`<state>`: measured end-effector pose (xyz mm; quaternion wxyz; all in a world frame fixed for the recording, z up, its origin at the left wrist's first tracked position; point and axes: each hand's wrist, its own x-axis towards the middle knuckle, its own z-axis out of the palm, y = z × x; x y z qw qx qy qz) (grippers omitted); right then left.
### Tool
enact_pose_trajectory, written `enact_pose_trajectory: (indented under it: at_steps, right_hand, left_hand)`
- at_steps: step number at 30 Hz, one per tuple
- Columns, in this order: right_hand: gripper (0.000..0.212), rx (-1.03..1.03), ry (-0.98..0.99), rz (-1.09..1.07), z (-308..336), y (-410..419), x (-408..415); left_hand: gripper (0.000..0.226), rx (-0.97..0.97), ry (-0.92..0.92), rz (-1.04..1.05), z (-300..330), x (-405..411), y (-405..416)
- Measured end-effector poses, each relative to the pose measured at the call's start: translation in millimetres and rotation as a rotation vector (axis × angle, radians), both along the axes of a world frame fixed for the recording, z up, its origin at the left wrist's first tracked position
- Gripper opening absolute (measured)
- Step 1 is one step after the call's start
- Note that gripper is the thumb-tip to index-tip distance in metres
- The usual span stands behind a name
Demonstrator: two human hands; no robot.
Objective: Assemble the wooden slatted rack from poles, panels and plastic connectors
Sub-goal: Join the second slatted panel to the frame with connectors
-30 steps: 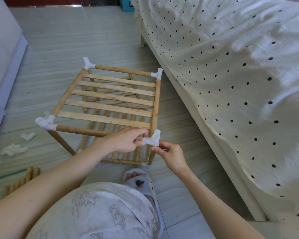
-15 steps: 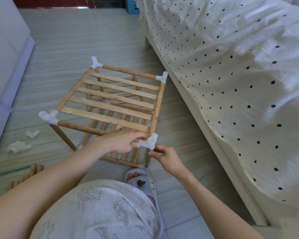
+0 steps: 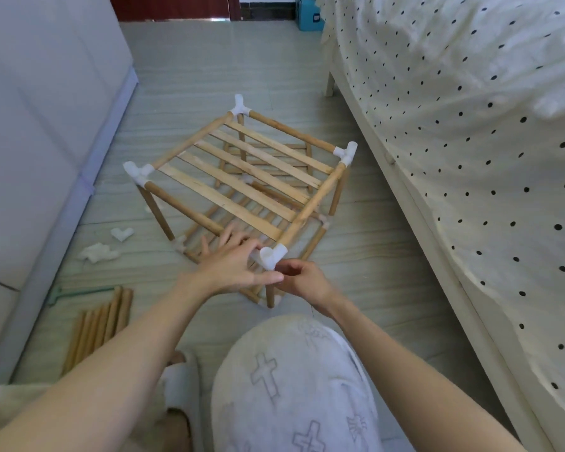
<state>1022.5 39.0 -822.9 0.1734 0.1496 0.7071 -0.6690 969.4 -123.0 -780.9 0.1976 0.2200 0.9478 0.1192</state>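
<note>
— Where is the rack right now?

— The wooden slatted rack with round poles (image 3: 242,177) stands on the pale floor (image 3: 190,73), right in front of my knees. It has one flat panel of thin slats on top and another one low down. The bed with the dotted white cover (image 3: 470,158) is on my right and the grey sofa (image 3: 40,125) is on my left.

— What are your hands doing?

— Both are at the corner of the rack closest to me. A white plastic corner connector (image 3: 272,255) sits there. My left hand (image 3: 232,265) lies over the near top pole beside that connector. My fingers are mostly straight, and my thumb reaches out under the connector. My right hand (image 3: 302,278) is just below the connector. Its fingers are curled, and they pinch the top of the upright pole under that corner.

— Do your hands touch?

— My left thumb tip is right against my right fingers.

— What else is on the floor?

— A bunch of spare brown wooden poles (image 3: 98,324) lies to my left, well away from my hands. A small loose white connector (image 3: 122,233) and a crumpled bit of white wrapping (image 3: 98,252) lie by the sofa. My grey slipper (image 3: 180,386) is near my knee.
</note>
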Motion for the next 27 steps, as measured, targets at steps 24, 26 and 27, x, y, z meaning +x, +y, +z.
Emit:
enact_pose_trajectory:
  at_steps: [24, 26, 27]
  right_hand:
    - [0.049, 1.452, 0.761, 1.193, 71.5, -79.6, -102.8]
    - [0.049, 1.435, 0.757, 1.198, 59.0, -87.6, -103.0]
    - [0.048, 1.417, 0.767, 1.175, 53.2, -90.1, -102.6]
  left_hand:
    - [0.031, 1.174, 0.145, 0.990, -40.0, 15.6, -68.0]
    - [0.033, 1.186, 0.189, 1.016, -43.2, 10.2, -69.9]
    - [0.034, 1.192, 0.201, 1.032, -44.8, 7.3, -71.7]
